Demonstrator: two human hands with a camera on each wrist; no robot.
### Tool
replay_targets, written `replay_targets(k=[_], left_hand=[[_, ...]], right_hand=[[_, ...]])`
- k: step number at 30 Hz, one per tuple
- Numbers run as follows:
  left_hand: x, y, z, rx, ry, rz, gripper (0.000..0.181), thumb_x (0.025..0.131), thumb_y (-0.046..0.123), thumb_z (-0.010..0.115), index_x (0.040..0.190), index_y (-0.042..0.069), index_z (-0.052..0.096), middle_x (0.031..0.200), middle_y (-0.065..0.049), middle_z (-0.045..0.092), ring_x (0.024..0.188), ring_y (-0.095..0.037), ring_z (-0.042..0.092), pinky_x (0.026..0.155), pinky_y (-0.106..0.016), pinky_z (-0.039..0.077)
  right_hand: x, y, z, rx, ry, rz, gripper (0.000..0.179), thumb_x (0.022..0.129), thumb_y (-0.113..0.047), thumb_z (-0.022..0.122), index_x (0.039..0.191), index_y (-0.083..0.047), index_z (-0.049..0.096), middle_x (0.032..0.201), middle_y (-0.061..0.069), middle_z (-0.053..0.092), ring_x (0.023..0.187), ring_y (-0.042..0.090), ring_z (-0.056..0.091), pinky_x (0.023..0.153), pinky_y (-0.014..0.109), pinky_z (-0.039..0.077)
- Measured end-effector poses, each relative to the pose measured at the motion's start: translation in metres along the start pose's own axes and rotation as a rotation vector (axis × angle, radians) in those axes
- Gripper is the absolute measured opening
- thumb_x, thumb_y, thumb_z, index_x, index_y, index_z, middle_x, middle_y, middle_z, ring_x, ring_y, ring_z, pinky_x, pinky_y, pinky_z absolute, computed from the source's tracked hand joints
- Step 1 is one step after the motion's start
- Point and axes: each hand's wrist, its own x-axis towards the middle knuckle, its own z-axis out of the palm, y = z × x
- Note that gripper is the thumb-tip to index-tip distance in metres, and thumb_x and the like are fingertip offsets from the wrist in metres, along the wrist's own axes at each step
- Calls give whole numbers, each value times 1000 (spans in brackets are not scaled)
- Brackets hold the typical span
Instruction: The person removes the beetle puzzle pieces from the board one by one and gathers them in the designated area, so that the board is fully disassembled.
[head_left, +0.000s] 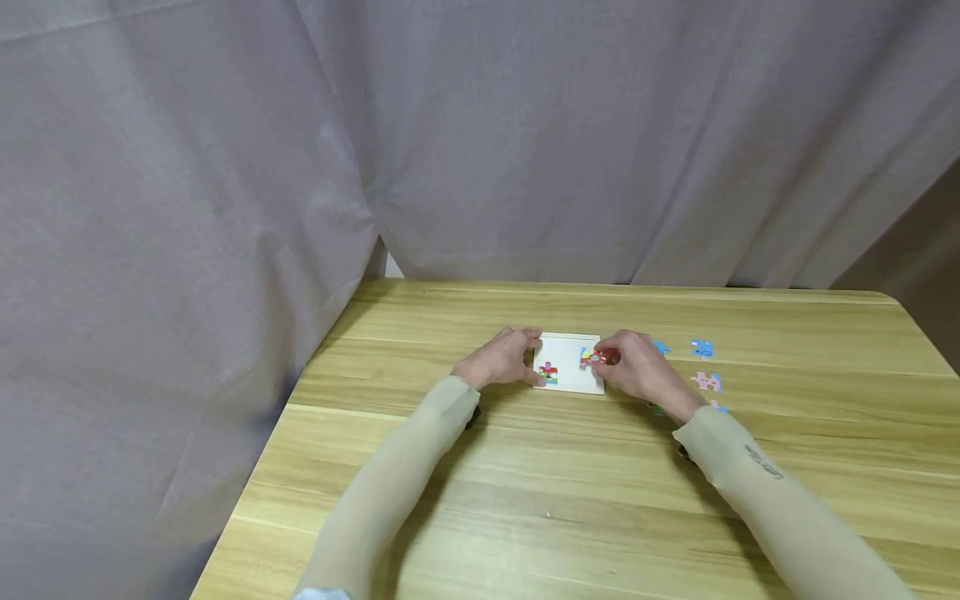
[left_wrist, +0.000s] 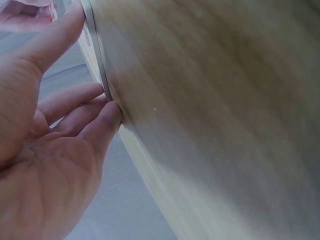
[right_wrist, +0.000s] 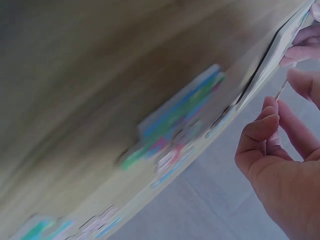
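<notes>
A white puzzle tray (head_left: 567, 385) lies on the table with one colourful puzzle piece (head_left: 548, 374) in its lower left corner. My left hand (head_left: 504, 356) holds the tray's left side, thumb near the lower corner and fingers at the upper one. In the left wrist view, the thumb and fingertips of the left hand (left_wrist: 55, 115) touch the thin tray edge. Over the tray's right part, my right hand (head_left: 640, 371) pinches a red, blue and yellow puzzle piece (head_left: 592, 357). From the right wrist, that piece shows only as a thin edge between thumb and fingers.
Several loose puzzle pieces lie right of the tray, among them a blue one (head_left: 702, 347) and a pink one (head_left: 707, 381). The right hand and forearm partly cover others. Grey curtain (head_left: 525, 150) hangs behind the wooden table (head_left: 525, 483) and along its left side.
</notes>
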Motion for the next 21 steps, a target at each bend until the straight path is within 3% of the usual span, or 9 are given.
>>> replay_targets(k=[5, 14, 21], left_hand=[[0, -1, 0, -7, -2, 3, 60, 95, 34, 86, 147, 12, 66, 182, 2, 29, 168, -32, 28, 139, -50, 28], [-1, -1, 1, -40, -4, -4, 72, 95, 32, 86, 157, 11, 58, 182, 3, 29, 171, -30, 23, 141, -47, 21], [0, -1, 1, -59, -1, -7, 73, 95, 31, 87, 159, 11, 57, 182, 4, 29, 171, -30, 22, 141, -45, 19]], right_hand=[[-7, 8, -5, -25, 16, -8, 27, 94, -9, 79, 115, 8, 80, 96, 18, 74, 81, 22, 62, 71, 29, 50], [-17, 21, -14, -62, 22, -10, 31, 93, -10, 81, 118, 7, 80, 95, 16, 74, 82, 20, 62, 73, 31, 49], [-22, 28, -18, -78, 2, -9, 16, 92, -10, 80, 103, 2, 81, 88, 10, 71, 80, 18, 58, 71, 29, 46]])
